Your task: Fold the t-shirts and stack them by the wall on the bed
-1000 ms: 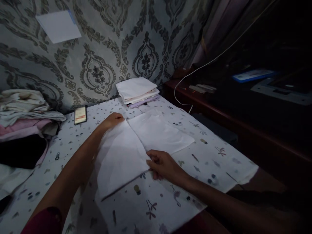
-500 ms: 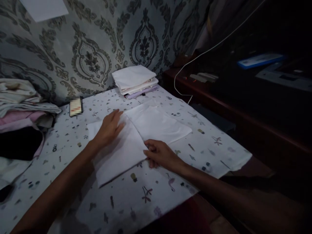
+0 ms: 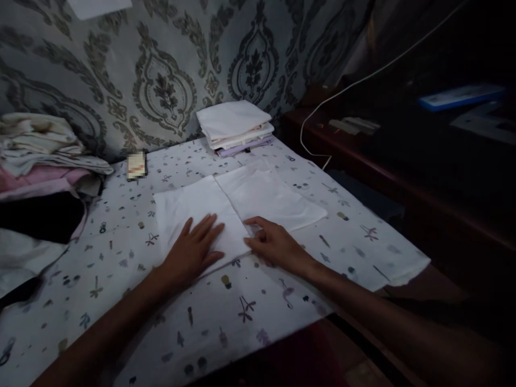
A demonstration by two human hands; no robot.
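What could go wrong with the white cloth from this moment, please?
The left hand lies spread on the white cloth; if it pushes sideways, the upper layer may bunch up. The right hand has its fingertips at that layer's edge, so a tug there could pull it out of line. The part lying to the right shows soft creases, which might set if pressed as they are.

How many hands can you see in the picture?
2. The left hand lies with fingers spread on the white cloth; the right hand touches the same cloth, further right. No other hands show.
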